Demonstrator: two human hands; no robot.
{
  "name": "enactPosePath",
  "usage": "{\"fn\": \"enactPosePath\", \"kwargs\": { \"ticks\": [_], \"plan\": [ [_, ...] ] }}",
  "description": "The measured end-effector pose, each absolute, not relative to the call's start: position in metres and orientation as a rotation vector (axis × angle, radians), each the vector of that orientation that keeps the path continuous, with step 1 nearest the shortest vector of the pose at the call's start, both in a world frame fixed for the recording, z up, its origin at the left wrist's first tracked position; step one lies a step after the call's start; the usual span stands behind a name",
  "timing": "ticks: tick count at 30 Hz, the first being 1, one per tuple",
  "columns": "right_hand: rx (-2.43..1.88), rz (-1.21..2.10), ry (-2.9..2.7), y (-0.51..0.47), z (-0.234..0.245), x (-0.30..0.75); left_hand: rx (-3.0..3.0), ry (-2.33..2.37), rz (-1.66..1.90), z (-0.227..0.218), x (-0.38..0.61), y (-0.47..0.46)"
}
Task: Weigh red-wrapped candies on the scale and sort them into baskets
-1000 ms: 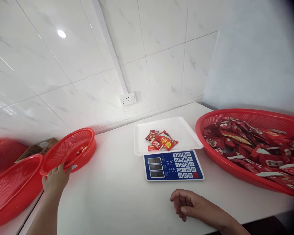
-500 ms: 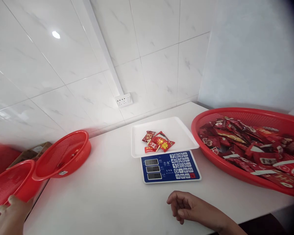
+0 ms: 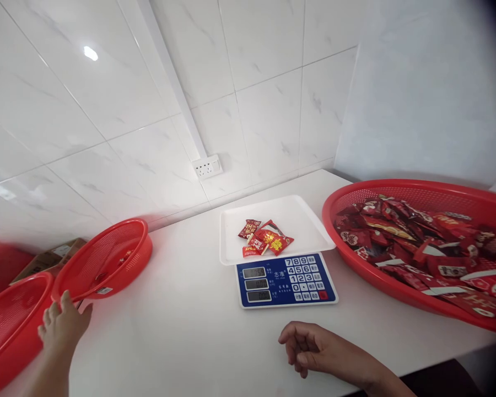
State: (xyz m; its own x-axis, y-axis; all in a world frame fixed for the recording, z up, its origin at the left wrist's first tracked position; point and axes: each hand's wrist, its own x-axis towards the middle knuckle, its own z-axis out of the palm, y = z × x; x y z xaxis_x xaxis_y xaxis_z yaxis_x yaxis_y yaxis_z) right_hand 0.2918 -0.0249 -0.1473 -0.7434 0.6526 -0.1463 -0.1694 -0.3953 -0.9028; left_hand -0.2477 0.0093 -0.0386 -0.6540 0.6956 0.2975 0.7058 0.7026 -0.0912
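My left hand [image 3: 64, 322] is open with fingers spread, near the rim of a red plastic basket [image 3: 143, 259] at the left; I cannot tell whether it touches the rim. My right hand [image 3: 310, 347] hovers or rests above the white table, loosely curled with nothing in it, just in front of a blue digital scale [image 3: 273, 300]. On the scale's white tray [image 3: 235, 220] lie a few small red snack packets [image 3: 275, 238]. A large red basket [image 3: 397, 298] to the right holds a heap of red and dark packets [image 3: 442, 242].
Another red basket [image 3: 20, 336] stands at the far left, partly behind my forearm. A cardboard box [image 3: 45, 262] and a red bag [image 3: 4, 264] lie behind the baskets. A wall socket [image 3: 206, 166] sits on the tiled wall behind the white table [image 3: 169, 342].
My left hand has moved right and upward, from over the near-left basket to the rim of the basket beyond it. My right hand and the packets on the scale are nearly unmoved.
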Motion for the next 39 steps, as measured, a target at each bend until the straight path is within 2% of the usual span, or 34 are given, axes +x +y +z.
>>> {"fn": "enactPosePath", "kwargs": {
  "ticks": [9,16,21,27,31,35,39],
  "plan": [
    [-0.665,2.177,-1.297,-0.024,-0.148,0.291,-1.395,-2.591,-0.193,-0.042,-0.205,0.052],
    [-0.687,2.197,-1.308,-0.024,-0.151,0.292,-1.358,-2.617,-0.247,-0.044,-0.195,0.059],
    [-0.680,2.195,-1.321,-0.024,-0.149,0.291,-1.549,-2.431,-0.337,-0.052,-0.160,0.063],
    [-0.667,2.160,-1.352,-0.025,-0.147,0.293,-2.012,-1.980,-0.775,-0.086,-0.068,0.053],
    [-0.657,2.151,-1.355,-0.025,-0.148,0.295,-2.266,-1.790,-0.928,-0.105,-0.010,0.029],
    [-0.659,2.151,-1.354,-0.023,-0.150,0.292,-2.409,-2.143,-1.218,-0.111,0.026,0.015],
    [-0.757,2.064,-1.436,-0.027,-0.142,0.292,-2.343,-2.557,-1.874,-0.119,0.049,0.015]
  ]
}}
